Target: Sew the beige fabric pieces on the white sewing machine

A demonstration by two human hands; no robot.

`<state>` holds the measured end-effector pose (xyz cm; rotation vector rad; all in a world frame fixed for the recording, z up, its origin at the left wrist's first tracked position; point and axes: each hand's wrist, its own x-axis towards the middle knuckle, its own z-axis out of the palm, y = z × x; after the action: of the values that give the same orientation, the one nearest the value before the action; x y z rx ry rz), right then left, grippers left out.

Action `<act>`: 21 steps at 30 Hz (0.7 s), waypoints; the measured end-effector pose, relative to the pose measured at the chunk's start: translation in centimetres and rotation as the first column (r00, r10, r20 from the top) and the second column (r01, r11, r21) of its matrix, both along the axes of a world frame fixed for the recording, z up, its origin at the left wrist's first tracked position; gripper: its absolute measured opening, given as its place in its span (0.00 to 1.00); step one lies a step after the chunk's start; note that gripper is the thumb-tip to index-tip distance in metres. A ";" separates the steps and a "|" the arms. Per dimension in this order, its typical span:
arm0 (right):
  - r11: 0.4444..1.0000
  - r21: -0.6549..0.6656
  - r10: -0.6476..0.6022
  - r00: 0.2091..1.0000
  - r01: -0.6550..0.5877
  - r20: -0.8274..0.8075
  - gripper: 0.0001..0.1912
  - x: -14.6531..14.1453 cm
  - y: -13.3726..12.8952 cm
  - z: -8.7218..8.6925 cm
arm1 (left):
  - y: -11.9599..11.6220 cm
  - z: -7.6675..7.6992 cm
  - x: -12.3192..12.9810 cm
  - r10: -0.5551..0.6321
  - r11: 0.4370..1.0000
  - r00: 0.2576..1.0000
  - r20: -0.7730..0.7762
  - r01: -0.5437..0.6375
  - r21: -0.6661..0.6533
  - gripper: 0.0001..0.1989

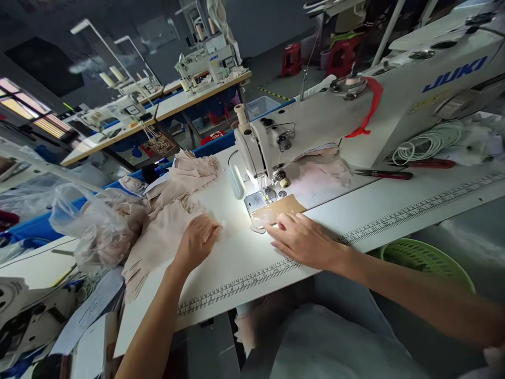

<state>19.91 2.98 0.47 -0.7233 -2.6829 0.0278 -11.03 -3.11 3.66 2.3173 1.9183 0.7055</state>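
At the left, a plastic bag [100, 231] lies against the layered pale fabric pieces [168, 231], so a tug on its loose film could drag the loosely stacked layers out of line. The near edges of those pieces fan out on the table [232, 263], and a brush from the left hand [197, 239] or its forearm could scatter them. At the sewing machine [315, 121], fingertips straying too far in toward the lit needle area [266, 184] could be pricked or pinched if the needle moved. The tan strip [286, 206] in front of it could shift or lift if the right hand [305, 242] pressed unevenly on its near edge. Farther right, the red-handled snips [394, 174] could nick a hand that reached across their blades. As for position, the fabric pieces lie just beside the left hand, on its outer side; its fingers are curled in, and whether they pinch anything I cannot tell. The tan strip lies just beyond the right fingers, close to their tips; these are partly extended and loosely bent, palm down, and neither contact with the strip nor a grip underneath can be made out.
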 end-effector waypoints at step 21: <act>0.992 0.123 -0.011 0.998 0.003 0.063 0.18 -0.5 4.4 -0.5 | 7.4 -2.8 9.6 0.174 0.932 0.907 0.384 -0.026 -0.363 0.08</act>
<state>19.37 7.41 -0.02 -0.7061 -2.7142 -0.1637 -1.43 4.31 0.88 1.7058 1.7999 0.7191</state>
